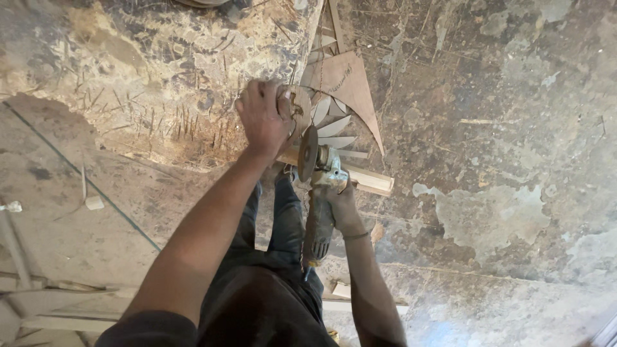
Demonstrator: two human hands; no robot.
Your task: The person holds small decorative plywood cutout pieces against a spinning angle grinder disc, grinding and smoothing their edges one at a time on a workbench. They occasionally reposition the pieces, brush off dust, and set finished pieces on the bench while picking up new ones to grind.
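- Rough, stained concrete floor (501, 128) fills the view, blotched grey and brown, with scratch marks and dust over most of it.
- Far left, pale wooden strips (58, 308) lie scattered on the ground, and a small pale offcut block (94, 202) sits apart from them.
- Left hand (265, 115) reaches forward from a bare arm and is closed around a small rounded wooden piece (299, 106), pressing it down, knuckles up.
- Just right of that hand, thin pale leaf-shaped wood slivers (334, 125) fan out, and a flat brown curved-edged triangular board (347, 83) lies behind them.
- Below the left hand, a long pale wooden batten (369, 180) lies across the floor.
- Right hand (344, 209) is wrapped tight around the dusty grey angle grinder (319, 225), whose round disc (308, 153) stands on edge, close beside the rounded piece and over the batten.
- Dark trousers (270, 283) show between the two arms.
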